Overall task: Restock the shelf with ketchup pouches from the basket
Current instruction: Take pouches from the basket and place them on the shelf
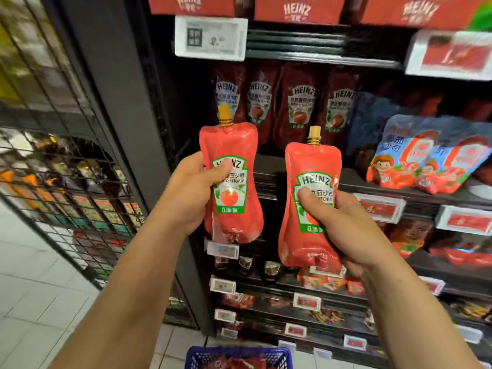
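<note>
Two red Heinz tomato ketchup pouches held upright in front of the shelf, one per hand. Left hand (190, 193) wrapped around the left pouch (231, 179) at mid-height, thumb across the label. Right hand (343, 230) wrapped around the right pouch (310, 206), thumb on the label, fingers behind. Both pouches topped with a tan screw cap; label on each a green-edged white keystone reading "HEINZ", Chinese characters beneath, "TOMATO KETCHUP" partly covered by the thumbs, a tomato picture and a green band at the foot. Right pouch lower than the left, the two apart.

Behind, on the dark shelf (372, 187), a row of matching Heinz pouches (282, 107) standing in shadow, labels facing out. To their right, blue and red pouches (426, 161) with a cartoon child and Chinese writing, leaning. Above, red Heinz cartons (298, 9) along the top edge. Electronic price tag (210, 38) with a square code on the upper rail, figures blurred; further red price tags (380, 209) on lower rails, unreadable.

Left of the shelving, a black wire mesh panel (66, 155) with packaged goods behind it. Pale tiled floor (34, 302) below. Blue plastic basket (237, 358) at the bottom edge, red pouches inside, only partly in view.
</note>
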A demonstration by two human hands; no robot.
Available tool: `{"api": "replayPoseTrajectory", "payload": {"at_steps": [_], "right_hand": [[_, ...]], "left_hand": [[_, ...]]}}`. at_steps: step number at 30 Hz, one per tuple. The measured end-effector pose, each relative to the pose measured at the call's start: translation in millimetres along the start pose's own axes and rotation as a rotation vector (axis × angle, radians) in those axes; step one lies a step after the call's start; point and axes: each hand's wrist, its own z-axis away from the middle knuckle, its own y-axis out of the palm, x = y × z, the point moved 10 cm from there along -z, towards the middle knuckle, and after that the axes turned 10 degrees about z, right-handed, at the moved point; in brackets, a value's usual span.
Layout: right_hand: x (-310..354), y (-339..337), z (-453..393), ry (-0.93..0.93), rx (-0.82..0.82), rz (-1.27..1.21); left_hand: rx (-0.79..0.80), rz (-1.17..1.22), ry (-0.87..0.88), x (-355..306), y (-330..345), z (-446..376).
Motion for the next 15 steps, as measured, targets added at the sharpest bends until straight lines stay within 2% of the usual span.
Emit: {"api": "replayPoseTrajectory", "payload": {"at_steps": [5,8,13,15], "right_hand": [[23.3,0.3,-14.1,-0.073,-0.034,0.038],[29.2,2.6,-19.6,-0.082,-0.037,0.025],[30.3,5.4,-25.8,-0.079,-0.041,0.034],[31.4,4.5,-27.8,-0.079,-0.045,0.027]], "left_hand": [[-0.038,-0.061,0.139,-49.4,10.1,-29.0],[-0.092,-0.058,0.156,-64.6,14.2,-51.1],[-0.257,-0.078,0.107,-65.6,1.0,-87.1],[-0.335,-0.08,0.145,-74.4,-9.2,-96.9]]}}
